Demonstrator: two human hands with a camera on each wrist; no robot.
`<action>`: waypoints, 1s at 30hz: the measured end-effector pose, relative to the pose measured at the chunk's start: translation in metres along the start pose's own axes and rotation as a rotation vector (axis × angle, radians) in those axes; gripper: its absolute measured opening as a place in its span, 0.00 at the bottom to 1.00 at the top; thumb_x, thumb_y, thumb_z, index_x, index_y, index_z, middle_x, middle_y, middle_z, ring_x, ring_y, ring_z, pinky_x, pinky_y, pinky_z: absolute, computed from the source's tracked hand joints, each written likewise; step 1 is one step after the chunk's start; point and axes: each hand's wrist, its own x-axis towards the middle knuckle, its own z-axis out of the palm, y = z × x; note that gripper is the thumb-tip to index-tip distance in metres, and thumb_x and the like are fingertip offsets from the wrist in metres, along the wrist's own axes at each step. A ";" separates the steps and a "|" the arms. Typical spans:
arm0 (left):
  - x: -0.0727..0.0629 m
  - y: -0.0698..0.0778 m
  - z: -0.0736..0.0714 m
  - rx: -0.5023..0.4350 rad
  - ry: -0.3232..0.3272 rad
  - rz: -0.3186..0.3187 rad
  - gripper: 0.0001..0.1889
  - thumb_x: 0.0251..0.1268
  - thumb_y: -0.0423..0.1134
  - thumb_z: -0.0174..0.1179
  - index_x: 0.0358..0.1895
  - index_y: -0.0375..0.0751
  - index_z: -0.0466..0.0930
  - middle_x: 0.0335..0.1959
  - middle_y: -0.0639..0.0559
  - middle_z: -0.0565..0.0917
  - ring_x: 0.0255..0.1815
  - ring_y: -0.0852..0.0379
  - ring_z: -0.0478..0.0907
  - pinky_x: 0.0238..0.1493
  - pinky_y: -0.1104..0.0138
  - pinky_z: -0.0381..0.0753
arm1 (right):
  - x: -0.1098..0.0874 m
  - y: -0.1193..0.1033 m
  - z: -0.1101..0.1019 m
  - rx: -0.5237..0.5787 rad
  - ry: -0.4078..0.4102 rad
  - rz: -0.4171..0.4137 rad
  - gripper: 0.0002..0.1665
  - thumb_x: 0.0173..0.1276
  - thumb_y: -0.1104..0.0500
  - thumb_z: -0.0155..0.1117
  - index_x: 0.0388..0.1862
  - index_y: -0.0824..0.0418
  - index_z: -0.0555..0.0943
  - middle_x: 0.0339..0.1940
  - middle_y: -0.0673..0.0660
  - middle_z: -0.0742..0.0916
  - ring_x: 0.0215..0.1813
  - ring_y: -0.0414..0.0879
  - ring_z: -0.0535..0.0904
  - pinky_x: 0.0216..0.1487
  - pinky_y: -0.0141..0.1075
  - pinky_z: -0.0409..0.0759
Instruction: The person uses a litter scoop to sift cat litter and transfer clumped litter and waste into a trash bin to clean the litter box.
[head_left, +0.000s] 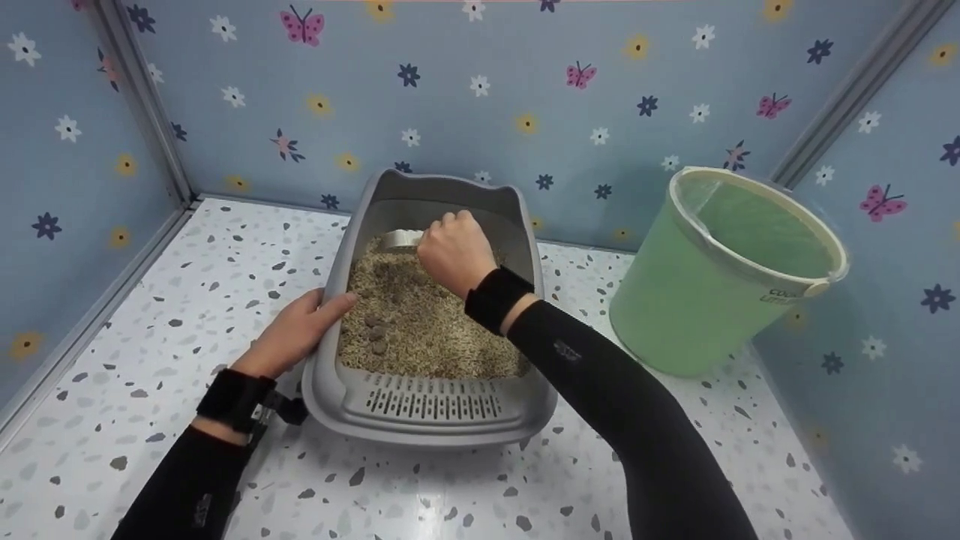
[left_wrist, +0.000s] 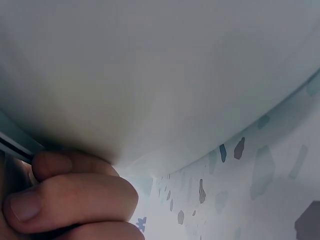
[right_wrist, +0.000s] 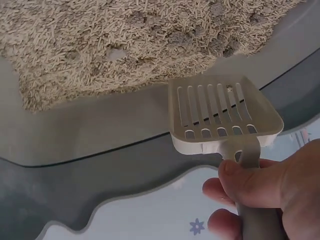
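A grey litter box (head_left: 431,431) filled with pellet litter (head_left: 450,337) stands on the floor. My right hand (head_left: 457,255) is over the back part of it and grips the handle of a beige slotted litter scoop (right_wrist: 225,107). In the right wrist view the scoop's slots show bare, apart from a small bit stuck near one. My left hand (head_left: 296,330) holds the box's left rim, thumb on top; in the left wrist view the fingers (left_wrist: 85,195) curl under the rim against the outer wall. Dark clumps (head_left: 377,334) lie on the litter near the left side.
A green bin (head_left: 675,300) with a clear liner over its cream rim stands to the right of the box. Blue patterned panels (head_left: 480,90) close in the back and both sides. The floor (head_left: 150,337) is white with grey speckles.
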 end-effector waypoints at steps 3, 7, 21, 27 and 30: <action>0.000 0.000 0.001 -0.015 -0.006 0.000 0.55 0.81 0.76 0.53 0.89 0.32 0.55 0.65 0.29 0.83 0.53 0.41 0.90 0.50 0.57 0.92 | 0.005 -0.007 0.005 0.003 -0.044 -0.010 0.27 0.85 0.67 0.53 0.21 0.53 0.65 0.26 0.51 0.84 0.34 0.47 0.83 0.44 0.42 0.86; 0.000 0.000 0.002 -0.014 0.000 0.010 0.54 0.81 0.76 0.53 0.89 0.32 0.56 0.67 0.30 0.83 0.57 0.41 0.89 0.58 0.55 0.90 | 0.008 -0.015 0.007 -0.012 -0.076 -0.043 0.26 0.88 0.63 0.54 0.22 0.52 0.68 0.27 0.50 0.85 0.33 0.46 0.81 0.43 0.41 0.85; 0.001 0.000 0.001 0.015 0.010 0.005 0.55 0.80 0.77 0.52 0.89 0.33 0.57 0.67 0.31 0.83 0.58 0.39 0.88 0.60 0.51 0.89 | -0.044 -0.035 -0.023 -0.043 -0.124 -0.206 0.20 0.88 0.58 0.57 0.30 0.51 0.83 0.26 0.46 0.81 0.29 0.41 0.72 0.31 0.31 0.77; 0.002 -0.003 0.000 -0.012 -0.010 -0.003 0.52 0.84 0.73 0.52 0.89 0.33 0.54 0.66 0.29 0.83 0.54 0.41 0.90 0.53 0.58 0.92 | -0.070 -0.022 -0.034 0.064 -0.169 -0.217 0.16 0.84 0.61 0.63 0.30 0.53 0.84 0.26 0.46 0.83 0.29 0.41 0.75 0.30 0.31 0.79; 0.002 -0.003 0.001 -0.015 -0.009 -0.003 0.51 0.84 0.72 0.52 0.89 0.33 0.54 0.65 0.29 0.83 0.54 0.41 0.90 0.52 0.58 0.92 | -0.071 -0.003 -0.036 0.140 -0.172 -0.161 0.17 0.84 0.60 0.65 0.29 0.54 0.84 0.24 0.47 0.84 0.27 0.42 0.74 0.28 0.33 0.79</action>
